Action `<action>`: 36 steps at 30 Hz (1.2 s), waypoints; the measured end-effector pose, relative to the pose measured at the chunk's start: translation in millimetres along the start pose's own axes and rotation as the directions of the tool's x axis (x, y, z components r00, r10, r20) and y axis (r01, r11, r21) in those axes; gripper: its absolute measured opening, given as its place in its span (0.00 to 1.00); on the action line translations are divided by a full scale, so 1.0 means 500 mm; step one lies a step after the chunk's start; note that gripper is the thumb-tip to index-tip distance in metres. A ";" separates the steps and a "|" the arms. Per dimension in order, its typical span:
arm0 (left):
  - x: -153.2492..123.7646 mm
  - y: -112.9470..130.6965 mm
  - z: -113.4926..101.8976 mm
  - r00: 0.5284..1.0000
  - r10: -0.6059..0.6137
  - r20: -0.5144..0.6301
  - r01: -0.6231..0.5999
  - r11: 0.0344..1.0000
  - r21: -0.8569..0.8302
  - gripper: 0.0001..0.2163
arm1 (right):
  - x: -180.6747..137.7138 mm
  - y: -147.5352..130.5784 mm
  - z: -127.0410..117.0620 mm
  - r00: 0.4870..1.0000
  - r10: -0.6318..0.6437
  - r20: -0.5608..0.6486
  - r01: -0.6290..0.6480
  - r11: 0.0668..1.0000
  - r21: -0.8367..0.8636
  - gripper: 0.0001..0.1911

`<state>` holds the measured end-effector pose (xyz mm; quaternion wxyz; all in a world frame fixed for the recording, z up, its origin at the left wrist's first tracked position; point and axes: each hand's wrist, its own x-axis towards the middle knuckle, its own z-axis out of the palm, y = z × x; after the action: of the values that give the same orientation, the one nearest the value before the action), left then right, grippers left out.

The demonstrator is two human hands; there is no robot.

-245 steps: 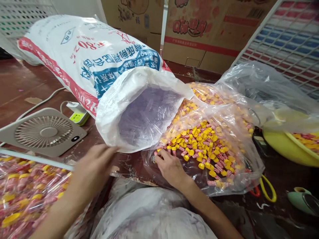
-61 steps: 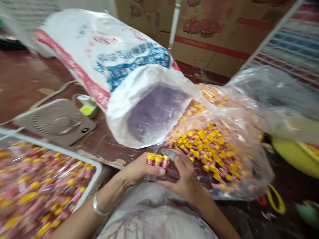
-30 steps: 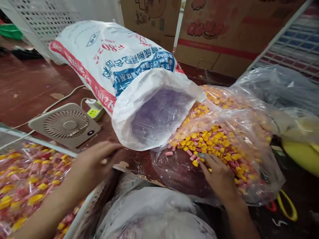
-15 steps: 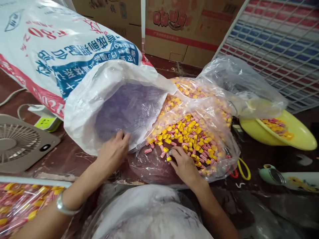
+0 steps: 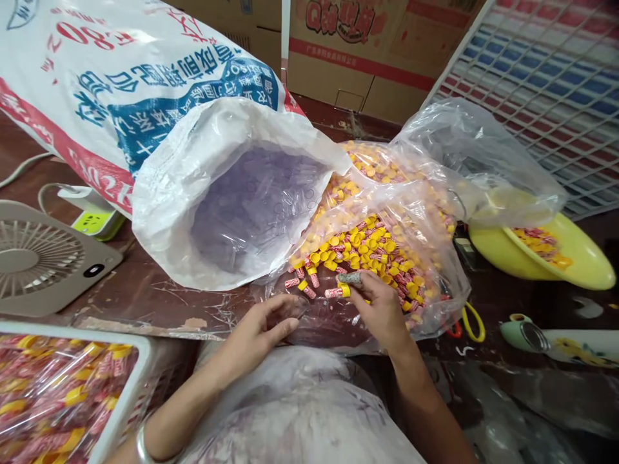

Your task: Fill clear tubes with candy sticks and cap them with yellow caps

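Note:
My right hand [image 5: 380, 309] pinches a small red-and-white striped piece with a yellow cap [image 5: 338, 292]. A grey speckled sleeve or wrap [image 5: 349, 278] shows at its index fingertip. Beneath lies a heap of similar yellow-capped pieces [image 5: 372, 241] in an open clear plastic bag [image 5: 435, 258]. My left hand [image 5: 265, 328] is at the bag's near left edge, fingers curled toward the thumb. Something clear may be between them, but I cannot make it out. Left of the bag, a white woven sack [image 5: 159, 206] gapes open, with clear, thin shapes visible inside its purplish interior.
A white crate [image 5: 145, 361] of wrapped yellow-capped pieces stands at lower left, below a fan [image 5: 43, 264] and power strip [image 5: 99, 222]. On the right are a yellow bowl [image 5: 590, 258], yellow-handled scissors [image 5: 474, 322] and a green flowered object [image 5: 556, 345]. Cardboard boxes [image 5: 358, 58] stand behind.
My left hand has come out of the sack's mouth, toward me and right. My right hand has lifted slightly and moved right, with a capped piece now in its fingertips. The view has shifted slightly.

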<state>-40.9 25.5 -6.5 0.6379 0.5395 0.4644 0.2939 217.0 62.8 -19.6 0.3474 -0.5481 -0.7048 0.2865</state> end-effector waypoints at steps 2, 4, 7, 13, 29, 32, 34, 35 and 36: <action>0.012 -0.004 0.012 1.000 0.018 -0.011 -0.018 0.999 0.038 0.17 | 0.004 0.006 0.000 0.998 0.060 -0.005 -0.060 0.996 0.067 0.05; 0.024 -0.007 0.021 0.999 0.029 -0.024 -0.027 0.996 0.084 0.16 | 0.010 0.017 0.004 0.996 0.084 -0.033 -0.083 0.995 0.057 0.05; 0.036 -0.011 0.030 0.999 0.021 -0.026 -0.019 0.996 0.090 0.16 | 0.019 0.034 0.015 0.995 0.069 -0.068 -0.071 0.997 -0.027 0.06; 0.043 -0.025 0.033 1.000 0.009 -0.014 -0.008 1.000 0.024 0.15 | 0.021 0.032 0.024 0.999 -0.001 -0.042 -0.005 0.991 -0.135 0.07; 0.037 -0.014 0.020 0.991 0.050 -0.128 -0.020 0.975 0.220 0.16 | 0.003 -0.025 0.015 1.000 0.028 0.013 -0.029 0.995 0.097 0.05; 0.036 -0.023 0.026 0.988 0.096 -0.121 -0.066 0.970 0.235 0.16 | 0.010 -0.056 0.021 0.987 -0.065 0.146 0.053 0.995 0.086 0.06; 0.035 -0.027 0.030 0.990 0.094 -0.109 -0.068 0.973 0.220 0.17 | 0.013 -0.071 0.029 0.976 -0.126 0.175 0.118 0.992 0.054 0.06; 0.034 -0.027 0.031 0.992 0.083 -0.099 -0.063 0.980 0.189 0.17 | 0.013 -0.077 0.033 0.976 -0.145 0.163 0.143 0.989 0.027 0.07; 0.033 -0.025 0.032 0.994 0.070 -0.083 -0.058 0.989 0.137 0.17 | 0.011 -0.082 0.036 0.977 -0.159 0.143 0.161 0.987 -0.003 0.09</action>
<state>-21.3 30.2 -23.6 0.5694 0.5825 0.4930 0.3058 178.1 58.2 2.8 0.3142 -0.4701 -0.7717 0.2910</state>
